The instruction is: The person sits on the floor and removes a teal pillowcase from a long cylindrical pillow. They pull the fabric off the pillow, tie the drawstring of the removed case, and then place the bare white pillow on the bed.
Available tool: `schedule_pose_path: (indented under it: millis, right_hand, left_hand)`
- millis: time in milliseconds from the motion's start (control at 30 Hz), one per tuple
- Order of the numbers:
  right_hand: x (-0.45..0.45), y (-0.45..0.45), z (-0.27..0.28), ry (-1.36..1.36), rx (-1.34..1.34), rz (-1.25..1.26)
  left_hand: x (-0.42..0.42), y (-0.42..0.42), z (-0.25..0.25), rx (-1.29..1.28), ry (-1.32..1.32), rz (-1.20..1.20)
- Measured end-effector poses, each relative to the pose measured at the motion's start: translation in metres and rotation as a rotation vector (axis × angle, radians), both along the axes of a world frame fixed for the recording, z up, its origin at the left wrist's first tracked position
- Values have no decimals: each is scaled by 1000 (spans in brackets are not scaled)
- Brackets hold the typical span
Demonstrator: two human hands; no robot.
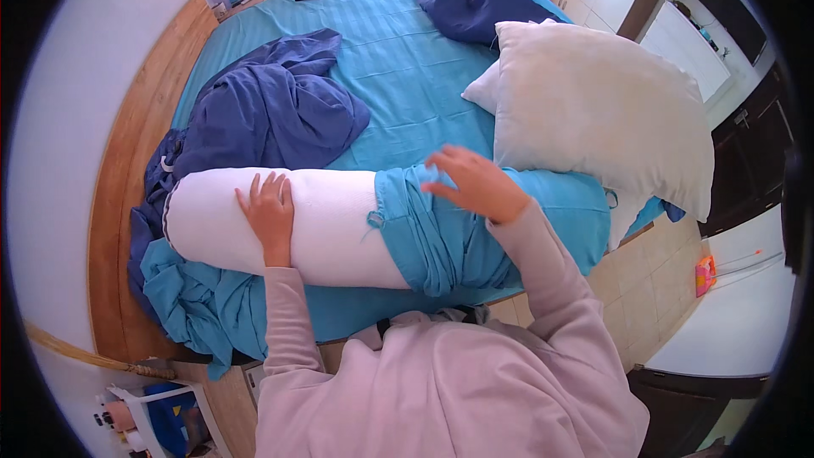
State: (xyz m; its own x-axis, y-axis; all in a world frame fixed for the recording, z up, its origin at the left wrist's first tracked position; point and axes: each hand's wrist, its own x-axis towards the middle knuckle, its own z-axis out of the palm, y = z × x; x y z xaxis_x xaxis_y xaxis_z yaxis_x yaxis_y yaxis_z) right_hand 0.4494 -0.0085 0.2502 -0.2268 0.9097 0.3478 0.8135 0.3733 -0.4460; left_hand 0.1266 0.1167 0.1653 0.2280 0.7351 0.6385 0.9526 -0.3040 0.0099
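A long white bolster (340, 222) lies across the near side of the bed. A light blue bolster cover (553, 222) encloses its right part and is bunched into folds near the middle, with a small tie at its edge. My left hand (270, 210) rests flat on the bare white part, fingers spread. Above the bunched cloth is my right hand (477, 184), its fingers apart and curved, nothing between them; whether it touches the cover I cannot tell. A large white pillow (591, 102) lies beyond the cover's right end, on top of another white pillow (483, 88).
Crumpled dark blue cloth (273, 102) lies on the blue bedsheet (394, 76) at the left, with more dark blue bedding (470, 3) at the far right. A wooden headboard (133, 159) borders the left side. Crumpled light blue cloth (197, 292) hangs over the near left edge.
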Motion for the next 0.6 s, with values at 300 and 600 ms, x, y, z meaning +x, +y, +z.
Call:
schedule_pose_path:
  millis: [300,600]
  right_hand:
    - [-4,7,-77,-66,-203,-275]
    - [-53,-92,-44,-28,306,-282]
  left_hand:
    - [-37,-90,-2,37,-244,-10]
    - [-89,-131,5,36,-356,163]
